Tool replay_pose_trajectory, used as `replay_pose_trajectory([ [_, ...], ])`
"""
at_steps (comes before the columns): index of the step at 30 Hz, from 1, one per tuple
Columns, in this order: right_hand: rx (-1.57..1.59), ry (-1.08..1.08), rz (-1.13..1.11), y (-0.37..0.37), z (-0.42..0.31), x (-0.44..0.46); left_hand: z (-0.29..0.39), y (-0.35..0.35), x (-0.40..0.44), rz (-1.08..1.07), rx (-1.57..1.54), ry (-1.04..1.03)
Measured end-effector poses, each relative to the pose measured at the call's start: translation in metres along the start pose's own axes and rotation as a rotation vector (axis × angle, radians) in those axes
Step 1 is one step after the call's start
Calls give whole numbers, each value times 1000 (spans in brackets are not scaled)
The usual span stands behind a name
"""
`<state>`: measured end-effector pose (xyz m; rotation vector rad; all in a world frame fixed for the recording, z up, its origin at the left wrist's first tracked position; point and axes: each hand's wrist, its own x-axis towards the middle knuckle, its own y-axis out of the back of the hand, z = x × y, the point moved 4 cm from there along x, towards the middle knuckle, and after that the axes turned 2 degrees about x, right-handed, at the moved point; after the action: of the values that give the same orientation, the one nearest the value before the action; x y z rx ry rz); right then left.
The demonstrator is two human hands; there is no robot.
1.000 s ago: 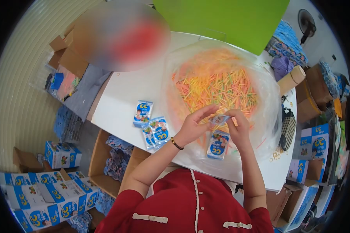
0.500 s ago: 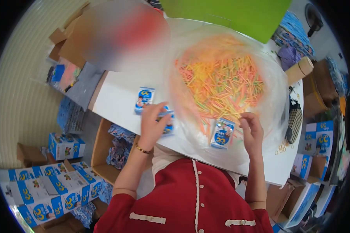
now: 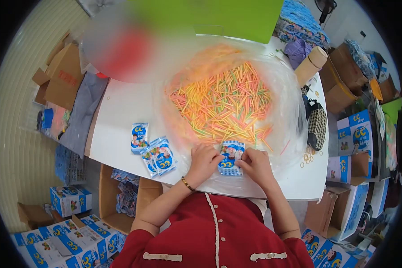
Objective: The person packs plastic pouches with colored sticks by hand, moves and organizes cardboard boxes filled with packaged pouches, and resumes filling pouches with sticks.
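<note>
A blue-and-white printed packet (image 3: pixel 231 157) lies at the front of a clear plastic bag, between my two hands. At its left edge my left hand (image 3: pixel 204 164) has thumb and fingers closed on the packet. My right hand (image 3: pixel 256 165) pinches the opposite edge, fingertips curled over it. Behind them, the wide plastic bag (image 3: pixel 286 100) holds a heap of thin pink, yellow and green sticks (image 3: pixel 225 100). To the left of my left hand, several matching packets (image 3: pixel 161 157) lie on the white table, some overlapping.
A beige bottle (image 3: pixel 311 66), a checkered pouch (image 3: pixel 316 125) and loose rubber bands (image 3: pixel 309 157) are on the table's right side. A green panel (image 3: pixel 219 18) stands at the back. Printed cartons (image 3: pixel 71 239) are stacked at lower left. An open cardboard box (image 3: pixel 108 196) stands below the table.
My left hand has left the packets on the left and come to the packet in front of me. My right hand has moved from the sticks to that packet's right edge. The view has shifted.
</note>
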<state>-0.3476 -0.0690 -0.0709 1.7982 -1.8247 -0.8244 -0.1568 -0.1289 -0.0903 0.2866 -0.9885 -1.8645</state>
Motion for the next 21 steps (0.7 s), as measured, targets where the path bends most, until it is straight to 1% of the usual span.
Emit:
replay_pose_trajectory([
  [1,-11,3,-17,1,-1,2,1,9,2,16,-7,-11],
  [4,-55,-33,-113,11,-10,5,-2,44,5,123,-364,133],
  [7,-11,-20,-78,30,-25,29,-40,50,-10,161,-848,393],
  [8,-36,74,3,33,-27,44,-41,53,-11,150,-933,383],
  [10,-41,286,260,31,-34,81,-40,52,-10,129,-1058,441],
  [12,-262,327,412,18,-44,115,-36,50,-9,105,-1134,464],
  [15,-669,-109,-11,-12,-69,160,-26,45,-10,70,-1153,456],
  [18,-692,-101,-70,-35,-71,185,-31,35,-15,45,-1146,465],
  [21,-623,-119,-127,-39,-48,199,-29,41,-16,76,-1163,452],
])
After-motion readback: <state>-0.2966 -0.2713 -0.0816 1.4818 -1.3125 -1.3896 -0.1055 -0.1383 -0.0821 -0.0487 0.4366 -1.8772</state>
